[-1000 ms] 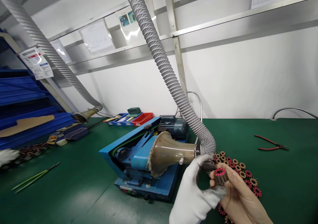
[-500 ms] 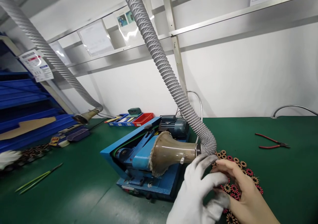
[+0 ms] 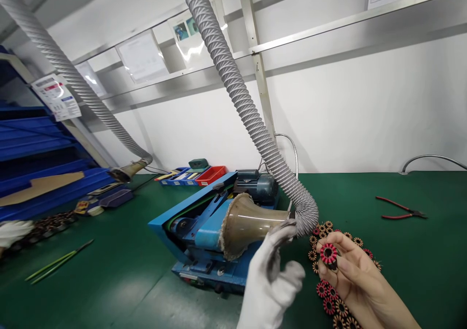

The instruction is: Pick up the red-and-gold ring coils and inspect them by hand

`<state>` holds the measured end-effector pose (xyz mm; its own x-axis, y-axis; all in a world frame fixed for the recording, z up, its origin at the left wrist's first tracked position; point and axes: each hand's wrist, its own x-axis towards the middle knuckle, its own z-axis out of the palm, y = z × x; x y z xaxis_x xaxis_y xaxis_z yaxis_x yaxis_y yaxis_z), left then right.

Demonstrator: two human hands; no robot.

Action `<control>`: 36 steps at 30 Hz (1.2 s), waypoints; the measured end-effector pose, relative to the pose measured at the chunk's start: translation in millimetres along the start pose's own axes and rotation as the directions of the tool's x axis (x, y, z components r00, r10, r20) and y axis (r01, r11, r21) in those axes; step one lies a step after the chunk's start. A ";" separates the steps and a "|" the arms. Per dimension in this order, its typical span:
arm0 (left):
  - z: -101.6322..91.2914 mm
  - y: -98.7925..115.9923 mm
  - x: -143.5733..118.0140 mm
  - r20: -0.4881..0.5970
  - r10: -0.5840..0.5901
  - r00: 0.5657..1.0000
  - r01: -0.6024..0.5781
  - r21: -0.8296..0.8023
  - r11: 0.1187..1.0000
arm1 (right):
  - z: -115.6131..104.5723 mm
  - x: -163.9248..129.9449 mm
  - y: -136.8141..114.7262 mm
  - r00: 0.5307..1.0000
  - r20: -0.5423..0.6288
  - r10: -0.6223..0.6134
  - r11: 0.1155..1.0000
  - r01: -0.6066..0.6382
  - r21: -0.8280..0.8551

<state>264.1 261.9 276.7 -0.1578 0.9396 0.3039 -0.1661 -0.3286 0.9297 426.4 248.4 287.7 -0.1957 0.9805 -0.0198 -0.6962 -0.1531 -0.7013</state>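
My right hand point(image 3: 361, 280), bare, pinches a small ring-shaped coil point(image 3: 324, 254) between thumb and fingers. Its red-segmented end with a dark centre hole faces me. To its left is my left hand point(image 3: 268, 275) in a white glove with grey-stained fingertips. The thumb and fingers are apart, with nothing visible between them. Beneath and around my right hand lie several similar coils point(image 3: 330, 305), some red and some copper-tan, partly hidden by the hand. Behind my left hand stands a blue belt machine point(image 3: 211, 234) with a brownish funnel-shaped hood point(image 3: 242, 224).
A grey ribbed hose point(image 3: 241, 95) runs down to the hood. Red-handled pliers point(image 3: 399, 207) lie on the green tabletop point(image 3: 127, 270) at right, green tweezers point(image 3: 60, 260) at left. Small bins point(image 3: 211, 174) stand behind the machine. Another white-gloved hand point(image 3: 14, 232) is at far left.
My hands were close together over the coils. My left hand has drawn away leftward with its fingers apart, and the coil in my right hand has come into view.
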 end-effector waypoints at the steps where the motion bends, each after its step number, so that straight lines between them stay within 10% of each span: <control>1: 1.9 -1.2 1.1 0.077 -0.040 0.996 0.037 0.042 0.998 | -0.1 -0.2 1.3 1.000 0.006 0.001 1.000 -0.001 -0.004; 5: 19.6 1.5 4.1 0.256 -0.098 0.962 0.072 0.111 0.991 | -1.5 -0.7 6.8 0.999 0.034 0.022 1.000 -0.022 -0.016; 20: 18.5 -6.1 -0.1 -0.110 -0.050 0.993 0.000 -0.412 0.911 | -1.4 2.2 13.0 0.989 0.119 0.088 0.994 -0.080 -0.072; 23: 10.3 -1.9 1.8 -0.156 0.025 0.987 -0.067 -0.270 0.961 | -1.2 1.3 10.0 0.990 0.099 0.098 0.994 -0.094 -0.050; 29: 20.0 5.2 5.4 0.115 -0.007 0.993 0.000 0.064 0.998 | -5.8 2.5 13.3 0.990 0.087 0.114 0.993 -0.115 -0.002; 36: 26.0 2.4 1.3 0.061 0.074 0.995 -0.079 0.094 0.992 | 1.7 1.3 12.5 0.991 0.033 0.133 0.991 -0.134 0.018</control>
<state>288.8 264.8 284.8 -0.1103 0.9168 0.3837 -0.0609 -0.3916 0.9181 416.2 247.5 280.0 -0.3089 0.9469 -0.0896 -0.6764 -0.2849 -0.6792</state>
